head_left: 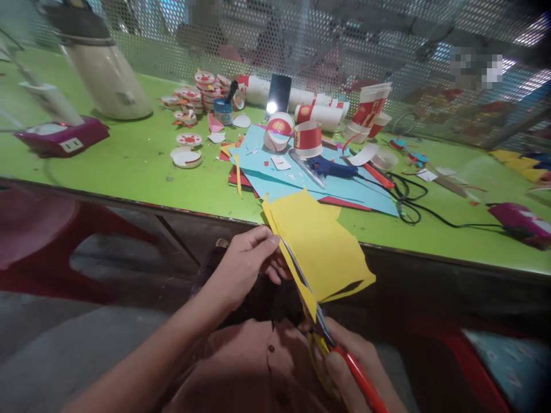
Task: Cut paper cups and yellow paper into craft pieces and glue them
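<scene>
Yellow paper [322, 246] hangs in front of the table's near edge, with a narrow strip partly cut along its left side. Pinched on that strip is my left hand [253, 258], thumb on top. My right hand [357, 361] grips scissors [321, 321] with a red handle. Their blades lie along the cut, pointing up and left toward my left thumb. The lower blade is partly hidden by the paper. A dark slit shows near the paper's lower right corner.
Blue sheets [262, 160] on the green table [142, 149] bear a blue glue gun [331, 167] and cut paper cups [307, 139]. Behind stand a phone [279, 92] and a glue jar [223, 111]. A thermos [103, 74] stands left; black cable [447, 222] runs right to a purple power strip [523, 223].
</scene>
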